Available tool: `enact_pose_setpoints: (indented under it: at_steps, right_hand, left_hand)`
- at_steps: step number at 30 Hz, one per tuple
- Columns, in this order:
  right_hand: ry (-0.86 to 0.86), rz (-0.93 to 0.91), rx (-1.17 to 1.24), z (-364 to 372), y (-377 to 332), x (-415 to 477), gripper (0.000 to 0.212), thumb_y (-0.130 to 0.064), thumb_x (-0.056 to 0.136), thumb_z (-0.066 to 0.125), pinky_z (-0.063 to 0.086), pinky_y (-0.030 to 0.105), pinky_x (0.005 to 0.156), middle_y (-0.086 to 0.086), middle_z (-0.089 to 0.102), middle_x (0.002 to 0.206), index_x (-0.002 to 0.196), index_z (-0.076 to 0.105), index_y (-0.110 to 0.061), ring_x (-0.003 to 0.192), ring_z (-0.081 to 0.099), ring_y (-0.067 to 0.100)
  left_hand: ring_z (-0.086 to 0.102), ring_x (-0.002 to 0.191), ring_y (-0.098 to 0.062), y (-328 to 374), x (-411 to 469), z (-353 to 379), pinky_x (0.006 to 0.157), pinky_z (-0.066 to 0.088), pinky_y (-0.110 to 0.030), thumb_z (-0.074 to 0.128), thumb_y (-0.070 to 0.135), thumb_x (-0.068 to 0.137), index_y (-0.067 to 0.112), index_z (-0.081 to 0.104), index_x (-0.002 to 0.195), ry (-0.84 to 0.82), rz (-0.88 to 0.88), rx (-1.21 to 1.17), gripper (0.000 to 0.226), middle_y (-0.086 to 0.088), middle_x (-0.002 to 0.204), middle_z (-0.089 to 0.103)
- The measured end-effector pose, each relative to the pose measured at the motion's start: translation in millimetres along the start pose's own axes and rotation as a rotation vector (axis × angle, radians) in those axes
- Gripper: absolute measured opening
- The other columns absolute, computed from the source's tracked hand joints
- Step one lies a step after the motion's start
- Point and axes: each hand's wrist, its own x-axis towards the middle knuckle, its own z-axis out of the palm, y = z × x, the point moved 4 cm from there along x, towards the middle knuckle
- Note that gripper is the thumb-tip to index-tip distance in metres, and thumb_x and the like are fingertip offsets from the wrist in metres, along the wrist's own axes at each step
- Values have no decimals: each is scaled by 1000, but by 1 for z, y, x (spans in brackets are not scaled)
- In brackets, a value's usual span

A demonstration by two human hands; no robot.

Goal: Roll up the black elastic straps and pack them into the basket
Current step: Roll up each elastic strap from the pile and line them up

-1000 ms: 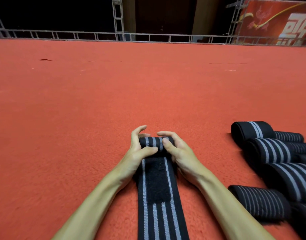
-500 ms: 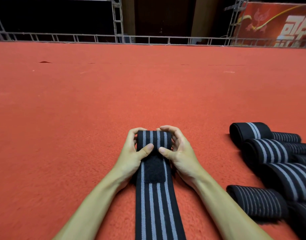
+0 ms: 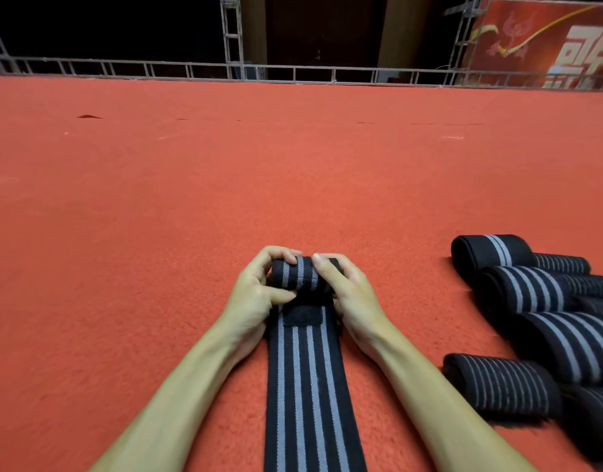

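My left hand [image 3: 259, 291] curls round the left end of the roll [image 3: 300, 275], fingers over its top and thumb pressed on its near face. My right hand [image 3: 351, 294] grips the right end in the same way. The strap [image 3: 308, 386] lies flat on the red carpet [image 3: 140, 250] and runs from the roll back toward me, with its fastening patch [image 3: 301, 315] just at the roll's near side. To roll well, I judge I should turn both ends evenly, pull each turn snug and match the grey stripes so it does not cone. Bare carpet stretches left and ahead to the railing [image 3: 293, 71]. On the right the finished rolls [image 3: 538, 311] lie near, apart from my wrist. I see no basket.
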Motion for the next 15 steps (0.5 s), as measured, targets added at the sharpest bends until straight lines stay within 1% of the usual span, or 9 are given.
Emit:
enact_pose_setpoints:
  at_steps: [2, 4, 6, 9, 10, 12, 13, 15]
  right_hand:
    - [-1, 3, 118, 1, -1, -2, 41, -46, 71, 74, 50, 44, 92, 8, 70, 103, 100, 68, -18, 96, 66, 23]
    - [2, -21, 135, -1, -2, -4, 37, -38, 72, 75, 50, 47, 95, 14, 68, 111, 104, 67, -20, 104, 64, 30]
    - [-5, -34, 164, -3, -5, -6, 36, -26, 74, 74, 51, 47, 93, 14, 66, 111, 108, 66, -19, 101, 64, 28]
    - [-47, -55, 197, -4, -9, -9, 39, -11, 77, 71, 52, 43, 89, 6, 64, 106, 115, 62, -13, 94, 63, 22]
    - [-66, -59, 205, -4, -12, -10, 40, -4, 80, 70, 53, 39, 87, 6, 63, 106, 118, 59, -10, 94, 62, 20]
    - [-105, -57, 231, -5, -15, -12, 39, 7, 85, 62, 54, 31, 83, 6, 61, 107, 121, 56, -8, 93, 61, 17]
    - [-119, -54, 245, -5, -15, -13, 40, 10, 86, 59, 55, 29, 81, 6, 60, 109, 121, 56, -8, 94, 61, 17]
    - [-133, -51, 270, -5, -14, -13, 42, 12, 86, 58, 55, 28, 80, 7, 59, 114, 121, 57, -11, 97, 62, 19]
  left_hand:
    - [59, 93, -19, 1, -1, 0, 77, 51, -26, 60, -2, 60, 19, 60, 105, -33, -37, 6, 50, -5, 108, 61]
    - [62, 94, -20, 0, -3, 3, 80, 54, -28, 63, 11, 70, 25, 54, 123, -78, -88, -36, 55, -6, 111, 60]
    - [64, 98, -21, -4, -4, 5, 83, 54, -32, 63, 27, 76, 29, 46, 130, -77, -136, -42, 56, -7, 112, 63]
    - [67, 99, -14, -10, -2, 3, 86, 49, -32, 62, 47, 74, 32, 43, 129, 15, -149, 45, 60, -1, 113, 67]
    - [67, 99, -13, -12, -1, 3, 86, 48, -31, 63, 49, 74, 30, 43, 128, 49, -150, 49, 60, -1, 113, 67]
    - [67, 101, -15, -15, 0, 1, 89, 50, -34, 64, 46, 74, 23, 44, 125, 81, -160, 50, 60, -5, 116, 66]
    - [67, 101, -17, -16, 1, 0, 90, 51, -35, 65, 45, 74, 20, 45, 124, 79, -168, 61, 59, -8, 117, 66]
    - [67, 99, -18, -15, 0, 1, 85, 52, -33, 66, 41, 74, 15, 46, 123, 65, -171, 62, 59, -9, 114, 66]
